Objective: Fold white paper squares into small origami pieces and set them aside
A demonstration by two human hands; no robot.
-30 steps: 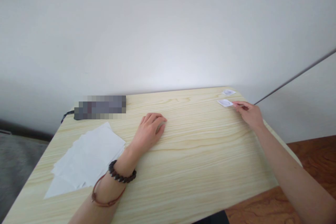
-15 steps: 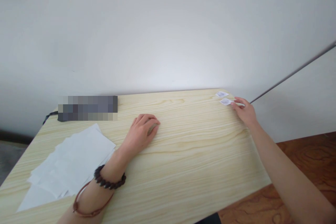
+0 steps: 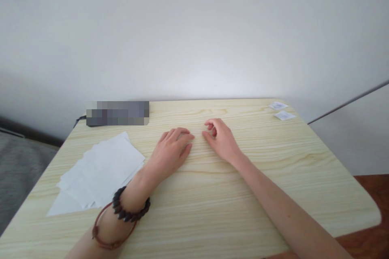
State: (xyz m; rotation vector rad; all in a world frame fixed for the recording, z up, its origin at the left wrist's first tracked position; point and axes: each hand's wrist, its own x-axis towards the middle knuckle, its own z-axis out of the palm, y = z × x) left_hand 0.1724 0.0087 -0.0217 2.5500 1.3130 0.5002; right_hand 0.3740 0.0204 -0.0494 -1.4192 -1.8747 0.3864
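My left hand [image 3: 170, 151] rests on the wooden table with its fingers bent and slightly apart; no object shows in it. Just across from it, my right hand [image 3: 222, 141] hovers or rests over the middle of the table, thumb and curled fingers apart, with nothing between them. Two small diamond-shaped folded papers, one [image 3: 278, 106] behind the other [image 3: 285, 115], lie at the far right corner, away from both hands. Fanned-out white paper sheets [image 3: 106, 166] lie to the left of my left hand, close to its wrist.
A dark, pixelated oblong object [image 3: 118, 114] sits at the back left of the table, a dark strap at its left end. The pale wood-grain table [image 3: 206, 210] meets a white wall [image 3: 194, 28] at its back edge. Brown wooden flooring [image 3: 375, 194] shows at the lower right.
My right hand has left the front folded paper at the far right corner and come back to the middle. My left hand has barely moved on the table. The view has shifted.
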